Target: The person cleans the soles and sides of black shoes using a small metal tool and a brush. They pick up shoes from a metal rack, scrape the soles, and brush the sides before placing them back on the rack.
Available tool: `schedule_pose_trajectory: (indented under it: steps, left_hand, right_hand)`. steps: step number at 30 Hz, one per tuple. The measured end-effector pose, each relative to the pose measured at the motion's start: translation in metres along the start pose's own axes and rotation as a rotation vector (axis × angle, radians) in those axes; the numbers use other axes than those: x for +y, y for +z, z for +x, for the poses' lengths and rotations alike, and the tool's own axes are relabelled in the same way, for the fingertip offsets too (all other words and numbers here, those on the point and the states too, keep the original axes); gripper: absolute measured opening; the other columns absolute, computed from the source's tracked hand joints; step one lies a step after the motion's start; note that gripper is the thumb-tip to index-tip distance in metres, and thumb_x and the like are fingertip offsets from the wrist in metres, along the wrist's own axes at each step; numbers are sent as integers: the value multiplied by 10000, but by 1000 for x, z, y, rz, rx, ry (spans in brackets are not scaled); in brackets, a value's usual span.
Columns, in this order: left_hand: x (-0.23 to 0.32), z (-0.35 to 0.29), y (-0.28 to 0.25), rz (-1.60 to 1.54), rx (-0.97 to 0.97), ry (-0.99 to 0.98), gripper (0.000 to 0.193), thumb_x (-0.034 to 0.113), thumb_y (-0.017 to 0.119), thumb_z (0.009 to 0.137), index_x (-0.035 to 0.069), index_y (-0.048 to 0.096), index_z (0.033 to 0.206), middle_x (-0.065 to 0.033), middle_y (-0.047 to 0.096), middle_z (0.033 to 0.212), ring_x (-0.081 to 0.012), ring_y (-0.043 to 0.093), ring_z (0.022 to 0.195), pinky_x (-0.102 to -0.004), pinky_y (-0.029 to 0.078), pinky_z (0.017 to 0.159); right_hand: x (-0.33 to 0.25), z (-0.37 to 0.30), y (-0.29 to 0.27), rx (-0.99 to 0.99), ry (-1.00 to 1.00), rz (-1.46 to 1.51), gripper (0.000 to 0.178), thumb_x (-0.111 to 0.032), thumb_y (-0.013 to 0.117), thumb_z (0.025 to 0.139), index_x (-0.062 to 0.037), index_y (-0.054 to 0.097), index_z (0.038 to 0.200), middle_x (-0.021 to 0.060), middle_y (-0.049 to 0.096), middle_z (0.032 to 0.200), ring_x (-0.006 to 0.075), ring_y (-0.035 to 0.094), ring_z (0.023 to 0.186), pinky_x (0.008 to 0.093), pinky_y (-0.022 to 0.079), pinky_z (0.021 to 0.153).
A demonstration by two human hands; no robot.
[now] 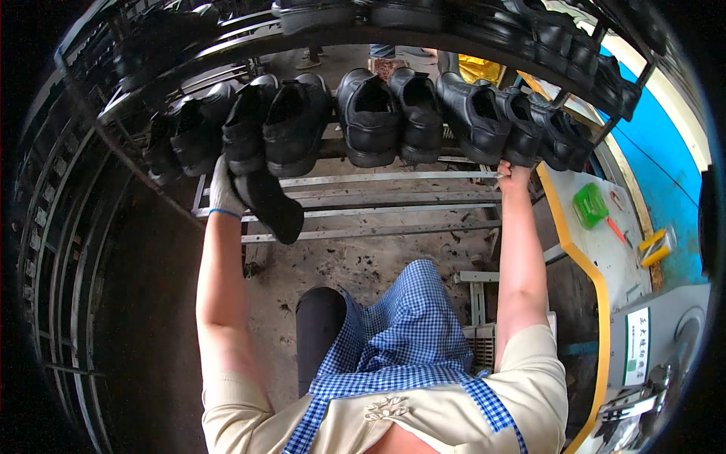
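Note:
My left hand (224, 193), in a white glove with a blue cuff edge, is raised to the underside of a shoe rack's shelf. A curved black shoe-like piece (274, 208) hangs against its palm side and seems held there, though most of the fingers are hidden. My bare right hand (514, 175) is curled closed at the rack's front rail, under a black shoe (520, 132). Along that shelf stand several black shoes, heels toward me, among them a wide pair with one shoe (369, 125) near the middle.
Another shelf of black shoes (321, 15) runs above. Bare metal rails (378, 211) cross lower down. At right, a yellow-edged table (578, 242) bears a green container (589, 206), a red-handled tool (618, 230) and a grey machine (677, 325). A dark rack (68, 287) stands left.

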State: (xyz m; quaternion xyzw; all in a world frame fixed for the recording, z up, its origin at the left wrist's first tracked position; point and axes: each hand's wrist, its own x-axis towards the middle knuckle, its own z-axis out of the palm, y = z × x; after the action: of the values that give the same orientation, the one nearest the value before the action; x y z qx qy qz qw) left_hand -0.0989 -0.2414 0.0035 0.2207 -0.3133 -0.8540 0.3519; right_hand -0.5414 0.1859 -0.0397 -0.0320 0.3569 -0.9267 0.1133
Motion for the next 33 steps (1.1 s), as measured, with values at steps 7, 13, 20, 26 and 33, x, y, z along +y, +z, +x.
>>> schedule_pose_trajectory:
  steps: [7,13,20,26,33]
  left_hand:
    - [38,-50,-64,-38,30,47,398,404,486,952,83,631,1137,-130,667,1115,-291,631,1025,-433,510,946]
    - [75,-126,-116,-51,94,185,377,375,495,973,76,620,1165,-120,662,1153,-284,629,1057,-429,511,959]
    - [91,-214,-153,-81,266,290,373,398,505,965,92,641,1130,-106,683,1101,-285,639,1025,-428,517,941]
    - [109,-301,-186,-119,363,428,449,421,459,980,65,596,1216,-144,635,1206,-318,595,1116,-473,483,989]
    - [133,-405,-224,-115,322,609,435,389,441,998,62,569,1254,-147,614,1250,-321,577,1148,-473,448,1038]
  right_hand:
    - [37,-33,12,-70,67,13,155,-263,574,932,-125,506,910,24,490,730,120,399,484,224,267,360]
    - [77,-106,53,-140,122,-17,187,-287,597,925,-127,517,870,14,481,694,110,405,494,221,275,369]
    - [107,-157,80,-211,106,-134,217,-333,614,922,-119,577,920,5,533,718,100,432,518,221,290,376]
    - [163,-167,99,-322,286,-30,151,-301,600,905,-153,619,928,13,638,777,110,465,521,222,278,392]
    - [207,-247,182,-470,422,-73,174,-319,550,937,-176,606,1018,-8,629,792,83,483,505,203,275,377]
